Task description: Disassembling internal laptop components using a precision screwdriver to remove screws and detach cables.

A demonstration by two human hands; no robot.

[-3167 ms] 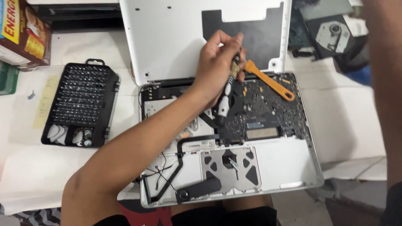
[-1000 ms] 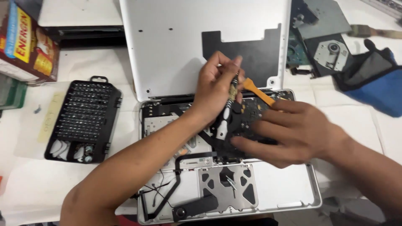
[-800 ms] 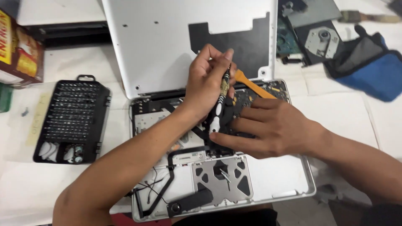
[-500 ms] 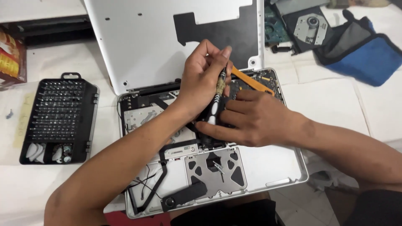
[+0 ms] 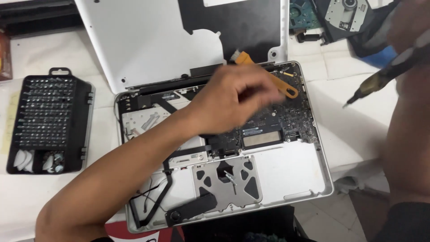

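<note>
An opened white laptop (image 5: 291, 177) lies in front of me, its dark logic board (image 5: 280, 123) exposed. My left hand (image 5: 233, 101) reaches in from the lower left and hovers blurred over the board, fingers curled; whether it holds anything is unclear. An orange pry tool (image 5: 273, 80) lies on the board, partly hidden behind that hand. My right hand (image 5: 410, 22), blurred at the upper right and close to the camera, grips a screwdriver (image 5: 385, 76). The screwdriver's tip points down-left, off the laptop's right side.
The white laptop lid (image 5: 143, 40) stands open at the back. A black case of screwdriver bits (image 5: 47, 121) lies at the left. An optical drive (image 5: 347, 11), a green circuit board (image 5: 304, 9) and a blue pouch (image 5: 374, 56) sit at the upper right.
The screwdriver has left my left hand and the board; my right hand now holds it out to the right. My right hand has lifted off the laptop. The view shifted closer.
</note>
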